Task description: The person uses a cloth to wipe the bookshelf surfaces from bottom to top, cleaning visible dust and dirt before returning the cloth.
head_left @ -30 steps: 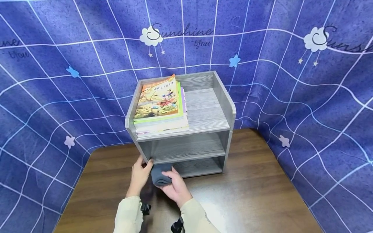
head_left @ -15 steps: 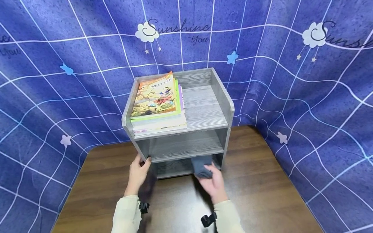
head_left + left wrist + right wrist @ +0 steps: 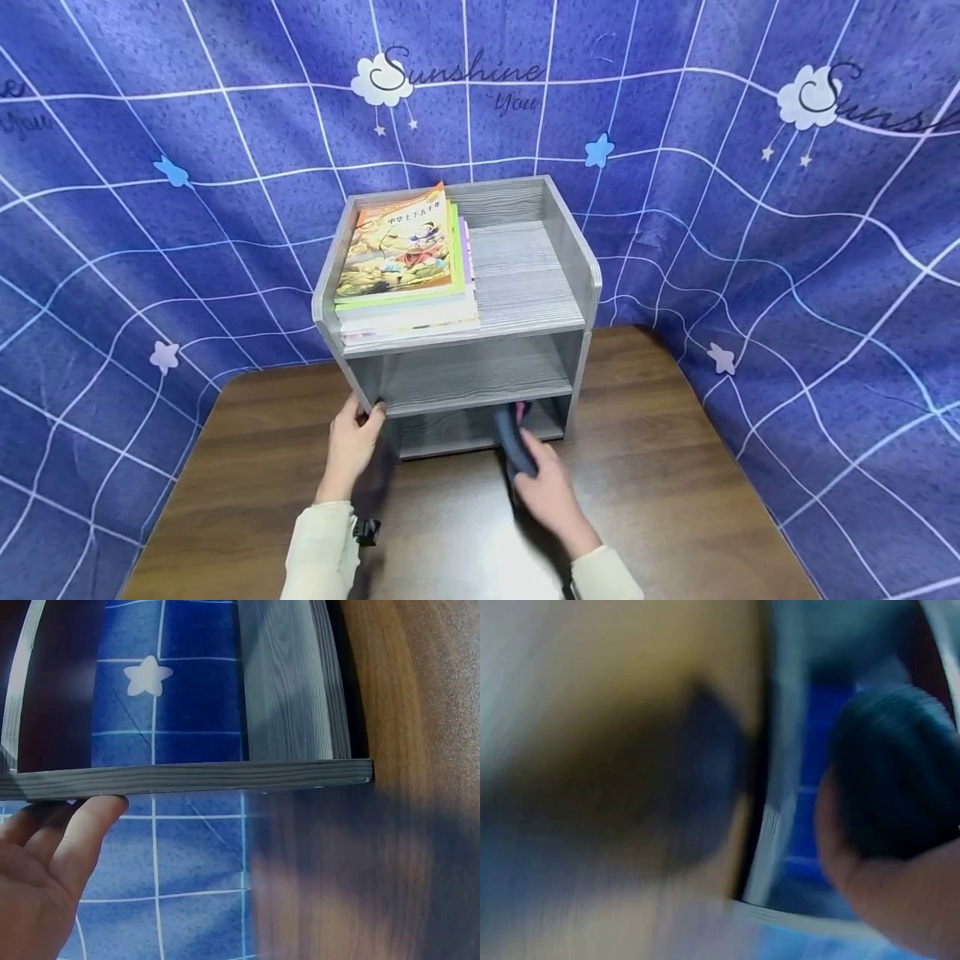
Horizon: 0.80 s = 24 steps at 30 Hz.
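Observation:
A grey wood-grain shelf unit [image 3: 480, 337] stands on the brown table. My left hand [image 3: 352, 446] is at its left side panel, with thumb and fingertips against the panel's outer face, as the left wrist view shows at the board [image 3: 187, 777]. My right hand [image 3: 551, 492] grips a dark grey folded cloth [image 3: 510, 437] at the front of the lowest compartment, toward its right end. A small pink patch shows beside the cloth's far end. In the blurred right wrist view, the thumb and palm wrap the rolled side of the cloth [image 3: 896, 772].
A stack of books [image 3: 401, 258] lies on the left half of the shelf's top board. Blue curtain [image 3: 480, 125] with white grid lines hangs behind and on both sides. The brown table [image 3: 660, 467] extends to the right and front of the shelf.
My right hand has carried the cloth rightward along the lowest compartment, then turned it so that it stands more on edge. The left hand stays at the left panel.

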Available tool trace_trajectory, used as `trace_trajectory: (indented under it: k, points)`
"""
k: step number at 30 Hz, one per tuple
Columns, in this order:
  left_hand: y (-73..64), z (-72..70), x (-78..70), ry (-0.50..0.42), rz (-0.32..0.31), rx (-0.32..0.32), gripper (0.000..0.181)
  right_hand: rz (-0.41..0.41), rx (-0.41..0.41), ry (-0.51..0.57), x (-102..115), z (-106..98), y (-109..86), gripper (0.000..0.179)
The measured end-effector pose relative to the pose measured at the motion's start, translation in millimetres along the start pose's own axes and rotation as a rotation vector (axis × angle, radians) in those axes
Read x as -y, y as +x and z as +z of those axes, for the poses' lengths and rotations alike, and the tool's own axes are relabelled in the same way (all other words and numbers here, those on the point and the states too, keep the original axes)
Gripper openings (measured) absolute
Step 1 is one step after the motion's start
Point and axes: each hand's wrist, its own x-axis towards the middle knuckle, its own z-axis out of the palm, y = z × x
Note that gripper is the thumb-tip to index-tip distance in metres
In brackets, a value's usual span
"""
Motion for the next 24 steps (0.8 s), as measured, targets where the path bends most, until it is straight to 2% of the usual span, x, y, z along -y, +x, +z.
trace_trajectory:
  k: [1,3,5,7,9,11,13,16,18,20,21,23,24]
  points:
    - [0.6,-0.1,-0.2,0.002,0.002,-0.004,0.011,-0.092,0.001,-0.209,-0.9,4.6,-5.2,0.075]
    - [1.3,-0.1,0.1,0.004,0.003,-0.013,0.01,-0.236,0.022,-0.555,-3.0,14.0,-15.5,0.076]
    - [1.2,-0.1,-0.1,0.011,0.005,-0.018,0.01,-0.324,0.081,-0.824,-6.0,22.7,-26.0,0.076]
    - [0.4,0.2,-0.4,0.015,0.004,-0.019,0.011,-0.338,0.191,-0.982,-6.3,29.2,-35.4,0.074]
    - [-0.7,0.7,-0.9,0.02,0.0,-0.014,0.014,-0.316,0.311,-1.041,-5.1,32.7,-42.6,0.071]
    - [-2.1,1.5,-1.5,0.026,-0.007,-0.008,0.017,-0.304,0.368,-1.019,-4.6,32.8,-45.7,0.067]
    - [-5.5,2.1,-2.7,0.04,-0.019,-0.006,0.019,-0.294,0.39,-0.938,0.6,26.4,-45.0,0.065]
    - [-16.1,2.2,-5.3,0.134,-0.008,-0.035,0.021,-0.327,0.384,-0.734,10.6,7.5,-36.3,0.053]
    - [-28.2,2.1,-7.2,0.25,0.039,-0.108,0.022,-0.323,0.374,-0.545,21.7,-10.9,-26.7,0.042]
    - [-42.8,6.1,-8.9,0.354,0.117,-0.216,0.021,-0.346,0.282,-0.388,29.1,-32.3,-13.3,0.032]
    - [-50.5,9.8,-10.1,0.396,0.167,-0.269,0.02,-0.35,0.206,-0.312,33.6,-44.5,-6.0,0.028]
    - [-65.1,22.0,-15.9,0.429,0.28,-0.329,0.019,-0.325,0.001,-0.179,43.3,-70.5,9.3,0.021]
    - [-71.6,30.6,-20.7,0.426,0.338,-0.326,0.018,-0.315,-0.113,-0.13,48.7,-84.2,17.0,0.018]
